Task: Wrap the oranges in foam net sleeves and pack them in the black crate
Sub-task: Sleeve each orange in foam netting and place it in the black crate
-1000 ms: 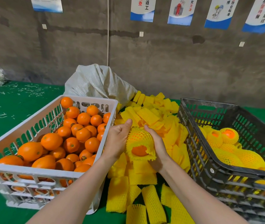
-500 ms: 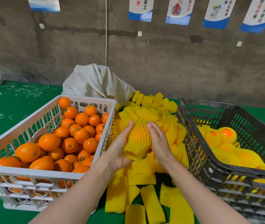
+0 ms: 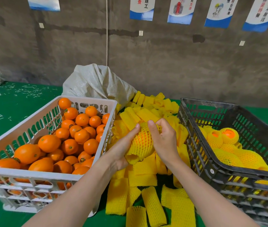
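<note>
Hands are meeting above the loose sleeves (image 3: 146, 177), in the gap between the white crate (image 3: 48, 175) and the black crate (image 3: 193, 126). From below, the left hand (image 3: 121, 148) is cupping and holding the sleeved orange (image 3: 142, 141), while the right hand (image 3: 164, 138) is gripping its upper end with curled fingers, near the black rim. Wrapped oranges (image 3: 228, 135) are lying inside that crate, well below its edge

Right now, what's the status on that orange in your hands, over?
Left hand cradles the orange, right hand pinches the foam net sleeve at its top. Orange in sleeve, not yet packed. Black crate on the right, way to it clear.
</note>
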